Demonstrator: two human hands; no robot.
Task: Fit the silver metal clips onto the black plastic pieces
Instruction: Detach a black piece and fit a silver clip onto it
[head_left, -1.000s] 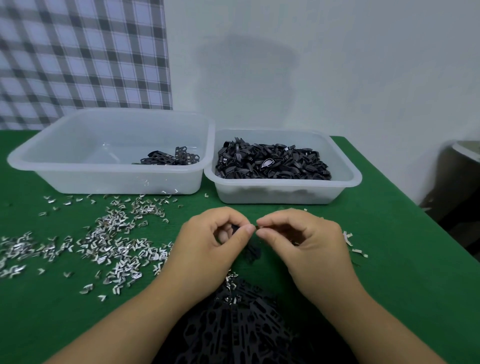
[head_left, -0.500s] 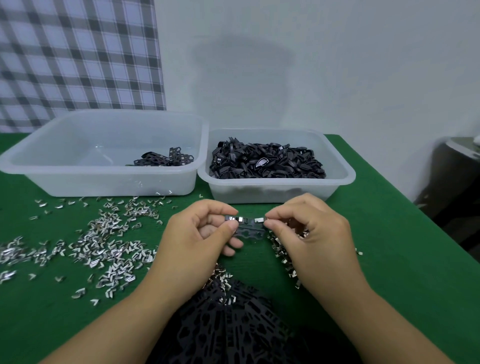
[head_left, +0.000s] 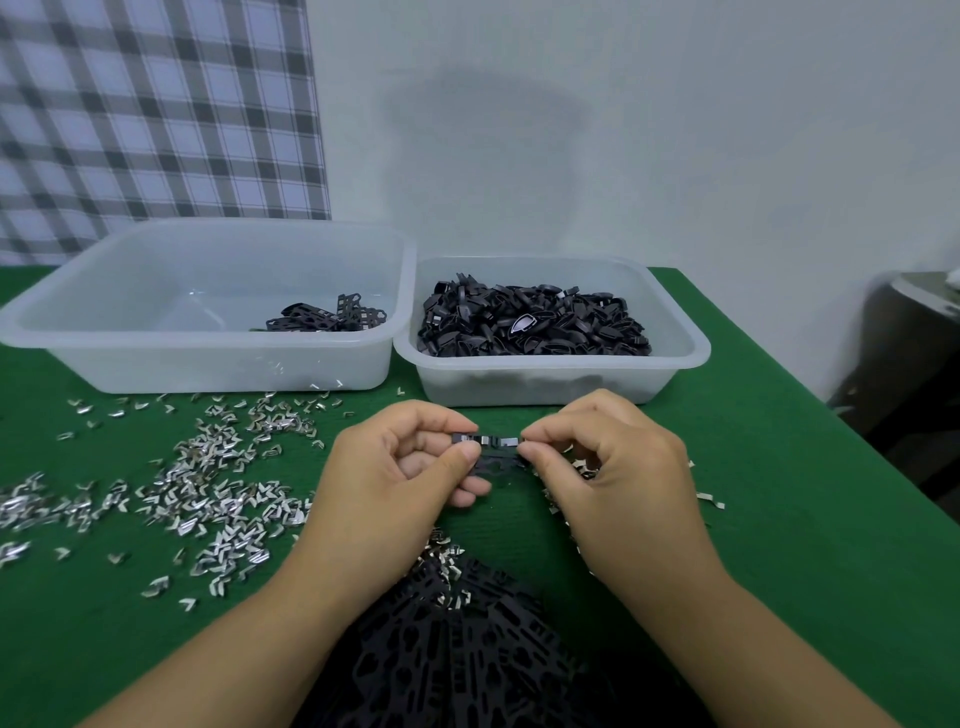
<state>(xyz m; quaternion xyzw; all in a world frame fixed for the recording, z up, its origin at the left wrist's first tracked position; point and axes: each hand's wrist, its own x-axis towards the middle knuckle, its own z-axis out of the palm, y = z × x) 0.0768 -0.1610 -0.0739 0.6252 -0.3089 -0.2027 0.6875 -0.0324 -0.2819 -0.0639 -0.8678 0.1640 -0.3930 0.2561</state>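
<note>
Head cam: left hand (head_left: 395, 483) and right hand (head_left: 613, 478) are each pinching one end of a flat, slotted black plastic strip (head_left: 493, 460), fingers curled, thumbs on the near side. Shiny bent silver metal clips (head_left: 485, 440) are sitting along its top edge. More loose clips (head_left: 208, 483) are lying left of the left hand on the fuzzy green felt table (head_left: 779, 519). The grip is barely changing from half a second ago.

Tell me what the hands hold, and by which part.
A black plastic piece: left hand pinches its left end, right hand its right end.
</note>
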